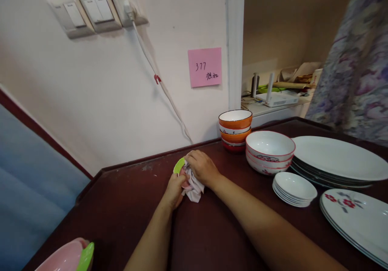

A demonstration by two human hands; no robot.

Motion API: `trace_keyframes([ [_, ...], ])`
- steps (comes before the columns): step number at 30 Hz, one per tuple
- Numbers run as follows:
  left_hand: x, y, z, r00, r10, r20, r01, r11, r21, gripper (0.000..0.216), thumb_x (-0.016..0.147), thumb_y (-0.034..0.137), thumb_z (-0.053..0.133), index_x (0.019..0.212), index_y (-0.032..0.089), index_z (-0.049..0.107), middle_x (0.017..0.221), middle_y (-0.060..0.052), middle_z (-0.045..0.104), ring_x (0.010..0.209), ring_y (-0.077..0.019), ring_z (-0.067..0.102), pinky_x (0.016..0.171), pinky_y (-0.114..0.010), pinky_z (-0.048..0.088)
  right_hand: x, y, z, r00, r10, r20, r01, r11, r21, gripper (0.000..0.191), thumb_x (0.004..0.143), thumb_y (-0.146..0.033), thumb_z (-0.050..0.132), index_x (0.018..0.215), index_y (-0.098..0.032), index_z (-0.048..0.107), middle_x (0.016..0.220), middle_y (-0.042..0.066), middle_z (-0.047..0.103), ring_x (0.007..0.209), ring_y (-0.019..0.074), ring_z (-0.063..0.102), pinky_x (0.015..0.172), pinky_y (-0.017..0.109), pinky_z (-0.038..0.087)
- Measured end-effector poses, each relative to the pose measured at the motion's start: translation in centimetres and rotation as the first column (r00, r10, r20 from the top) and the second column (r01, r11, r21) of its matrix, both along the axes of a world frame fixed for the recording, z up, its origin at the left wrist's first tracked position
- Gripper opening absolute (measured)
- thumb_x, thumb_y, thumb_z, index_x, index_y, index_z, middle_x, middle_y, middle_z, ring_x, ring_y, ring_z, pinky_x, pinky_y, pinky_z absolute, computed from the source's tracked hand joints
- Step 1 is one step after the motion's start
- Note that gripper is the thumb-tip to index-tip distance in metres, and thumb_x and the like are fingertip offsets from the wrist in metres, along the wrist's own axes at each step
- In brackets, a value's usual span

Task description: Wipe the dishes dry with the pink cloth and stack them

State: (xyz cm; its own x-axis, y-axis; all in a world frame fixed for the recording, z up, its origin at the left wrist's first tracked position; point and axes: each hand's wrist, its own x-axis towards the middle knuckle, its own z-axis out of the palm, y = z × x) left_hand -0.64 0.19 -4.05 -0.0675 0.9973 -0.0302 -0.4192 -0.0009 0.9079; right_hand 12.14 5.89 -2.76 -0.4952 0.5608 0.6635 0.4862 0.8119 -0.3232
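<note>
Far left, low: pink bowl with a light-green edge piece, cut off by the frame, sitting apart from the stacks on the dark red-brown table. Looks like one left to do, though I can't tell whether it has been wiped.

Middle, near the wall: my left hand grips the pink dish, thumb over it, green trim showing; most of it is hidden, so exact shape unclear. Pale cloth bunched against it, a loose corner hanging toward the tabletop. My right hand clasps the cloth to the dish, fingers curled over. I judge this piece mid-wipe, not yet finished or set down.

Right of that: stacked orange-and-white bowls, then red-rimmed white bowls, small white saucers, big white platters, and flower-printed plates nearest me. All grouped by kind; stacking there seems done. Whether each is dry, can't tell.
</note>
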Motion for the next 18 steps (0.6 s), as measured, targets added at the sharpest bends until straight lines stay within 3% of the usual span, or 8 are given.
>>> trace_keyframes([
  [2, 0.0, 0.1, 0.0, 1.0, -0.004, -0.017, 0.004, 1.0, 0.01, 0.048, 0.056, 0.008, 0.062, 0.104, 0.014, 0.064, 0.089, -0.006, 0.07, 0.089, -0.0246, 0.066, 0.076, -0.033, 0.051, 0.1, 0.1, -0.2, 1.0, -0.015, 0.012, 0.015, 1.0, -0.008, 0.021, 0.09, -0.016, 0.048, 0.105, -0.017, 0.063, 0.1, 0.009, 0.061, 0.097, 0.0206, 0.051, 0.086, 0.03, 0.038],
  [5, 0.0, 0.2, -0.2, 0.999, 0.009, -0.036, -0.01, 1.0, -0.015, 0.048, 0.055, 0.008, 0.063, 0.103, 0.013, 0.064, 0.089, -0.007, 0.071, 0.088, -0.0251, 0.066, 0.076, -0.033, 0.051, -0.3, 0.6, -1.0, 0.985, -0.139, -0.106, 0.116, 0.973, -0.2, 0.015, 0.087, -0.013, 0.05, 0.094, -0.018, 0.062, 0.094, 0.007, 0.061, 0.092, 0.0183, 0.053, 0.081, 0.026, 0.038],
  [10, -0.2, 0.3, -0.4, 0.997, 0.071, -0.01, -0.072, 0.997, -0.024, 0.053, 0.057, 0.011, 0.066, 0.11, 0.011, 0.062, 0.087, -0.008, 0.072, 0.087, -0.0263, 0.067, 0.076, -0.034, 0.051, -1.5, 0.7, -1.6, 0.931, -0.331, -0.152, 0.192, 0.801, -0.568, 0.003, 0.083, -0.019, 0.055, 0.085, -0.018, 0.057, 0.086, 0.005, 0.064, 0.08, 0.016, 0.057, 0.068, 0.024, 0.035],
  [13, -0.3, 0.3, -0.4, 0.993, 0.12, 0.016, -0.12, 0.993, -0.014, 0.05, 0.06, 0.014, 0.07, 0.11, 0.011, 0.062, 0.089, -0.009, 0.072, 0.089, -0.0266, 0.067, 0.078, -0.035, 0.05, -1.8, 0.3, -1.5, 0.926, -0.364, -0.098, 0.207, 0.708, -0.675, 0.007, 0.083, -0.025, 0.055, 0.087, -0.019, 0.056, 0.085, 0.005, 0.066, 0.075, 0.0162, 0.057, 0.062, 0.024, 0.032],
  [15, -0.3, 0.2, -0.3, 0.99, 0.141, 0.024, -0.141, 0.99, -0.001, 0.05, 0.063, 0.018, 0.073, 0.111, 0.011, 0.062, 0.095, -0.011, 0.072, 0.094, -0.0266, 0.066, 0.081, -0.035, 0.05, -1.8, 0.1, -1.5, 0.935, -0.343, -0.094, 0.19, 0.703, -0.685, 0.007, 0.084, -0.024, 0.052, 0.087, -0.019, 0.056, 0.086, 0.005, 0.066, 0.076, 0.016, 0.057, 0.061, 0.024, 0.032],
  [18, -0.3, 0.0, 0.0, 0.997, 0.054, 0.048, -0.057, 0.996, 0.066, 0.056, 0.07, 0.028, 0.075, 0.122, 0.016, 0.059, 0.114, -0.013, 0.068, 0.104, -0.0259, 0.063, 0.087, -0.033, 0.048, -1.3, 0.2, -1.3, 0.941, -0.316, -0.117, 0.18, 0.766, -0.618, 0.009, 0.085, -0.018, 0.049, 0.087, -0.021, 0.057, 0.086, 0.003, 0.065, 0.079, 0.0151, 0.057, 0.064, 0.023, 0.033],
])
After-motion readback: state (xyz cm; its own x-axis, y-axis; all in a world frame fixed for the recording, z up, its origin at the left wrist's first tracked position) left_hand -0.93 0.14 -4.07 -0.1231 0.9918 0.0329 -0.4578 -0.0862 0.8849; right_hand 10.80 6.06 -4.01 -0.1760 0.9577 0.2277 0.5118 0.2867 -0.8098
